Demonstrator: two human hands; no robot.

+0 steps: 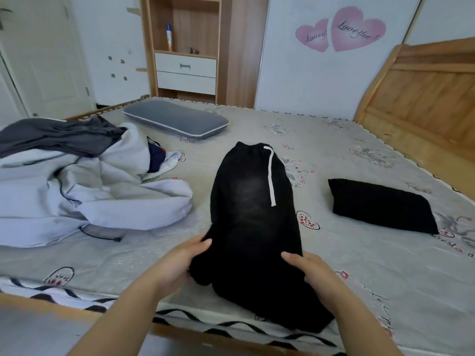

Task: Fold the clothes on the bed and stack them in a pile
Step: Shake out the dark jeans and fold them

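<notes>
Black trousers (253, 214) lie lengthwise on the bed (347, 155), waistband and white drawstring (270, 176) at the end far from the fingers, legs running back toward the person and over the near edge. The left hand (180, 265) grips the cloth's left edge, thumb on top and fingers (203, 244) curled under; the right hand (311, 271) pinches the right edge the same way.

The step in hand looks like folding the legs up toward the waistband. To do it well, both hands should lift level, carry the near end forward over the middle, and lay it square so the edges line up, then smooth out trapped creases.

1 folded black garment (380, 205) sits well right of the right fingers, likely the pile's start. Unfolded clothes (77, 181) lie heaped far left of the left fingers.
</notes>
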